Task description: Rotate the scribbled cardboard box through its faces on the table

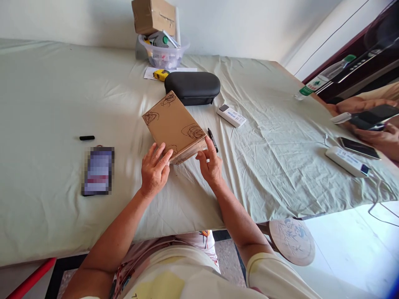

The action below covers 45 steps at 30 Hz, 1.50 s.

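Observation:
A brown cardboard box [176,124] with black scribbled loops at the corners of its top sits on the table, turned at an angle to me. My left hand [155,170] is at its near corner, fingers spread over the top edge and thumb lower down. At the right corner, my right hand [211,164] touches the box with its index finger stretched out; the thumb is by the near side and the other fingers are curled. Just beyond that fingertip lies a black marker pen [213,140]. Its apparent cap [87,138] lies far to the left.
Behind the box lie a black zip case [192,87], a yellow tape measure [161,74] and a filled plastic basket [165,58]. White devices [232,115] and a phone [358,148] lie rightward; a blurred phone [99,171] is left. Another person's hands [380,133] hold a dark device.

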Tool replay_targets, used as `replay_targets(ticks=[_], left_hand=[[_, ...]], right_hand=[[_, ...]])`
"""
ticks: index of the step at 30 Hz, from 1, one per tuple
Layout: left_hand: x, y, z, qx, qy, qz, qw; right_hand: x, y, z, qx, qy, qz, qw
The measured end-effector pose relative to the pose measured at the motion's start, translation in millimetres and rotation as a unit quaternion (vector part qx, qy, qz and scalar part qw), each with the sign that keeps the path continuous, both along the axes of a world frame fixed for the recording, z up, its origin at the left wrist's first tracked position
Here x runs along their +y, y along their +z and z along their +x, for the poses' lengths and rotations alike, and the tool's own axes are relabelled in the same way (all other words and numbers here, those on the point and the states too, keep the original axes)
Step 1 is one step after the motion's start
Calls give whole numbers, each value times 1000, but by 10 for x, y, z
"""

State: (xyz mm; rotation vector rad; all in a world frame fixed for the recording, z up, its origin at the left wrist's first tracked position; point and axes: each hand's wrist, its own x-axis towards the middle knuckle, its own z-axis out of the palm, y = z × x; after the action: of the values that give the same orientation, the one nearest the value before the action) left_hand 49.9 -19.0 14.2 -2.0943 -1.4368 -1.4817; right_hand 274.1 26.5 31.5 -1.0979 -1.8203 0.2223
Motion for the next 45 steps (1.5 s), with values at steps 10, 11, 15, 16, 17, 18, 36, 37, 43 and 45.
replay_targets(ticks=[10,11,15,16,17,18,36,37,43,45], left_hand=[[-24,-3,11,-53,-11,-12,998],[-30,-3,14,-62,-12,-18,998],[-56,-14,-7,-84,-6,-48,995],[-60,-20,-20,-92,-1,-60,994],[-62,-27,-36,-102,5,-73,992],[-62,-35,-52,-116,10,-87,989],[69,-125,-169,-303,84,-188,930],[68,-119,-158,-307,72,-181,931],[53,-140,-162,-281,49,-177,942],[53,-144,-199,-288,31,-171,942]], right_hand=[[8,-6,10,20,33,-62,997],[4,-4,11,14,36,-72,997],[-6,-12,13,1,34,-86,996],[-2,-19,16,-3,33,-90,995],[5,-30,23,-7,32,-95,995],[17,-43,31,-11,30,-100,994],[1,-286,-108,-29,129,-135,982],[-1,-298,-114,-44,139,-130,981],[-49,-296,-134,-74,198,-119,970],[-97,-262,-153,-72,229,-116,964]])
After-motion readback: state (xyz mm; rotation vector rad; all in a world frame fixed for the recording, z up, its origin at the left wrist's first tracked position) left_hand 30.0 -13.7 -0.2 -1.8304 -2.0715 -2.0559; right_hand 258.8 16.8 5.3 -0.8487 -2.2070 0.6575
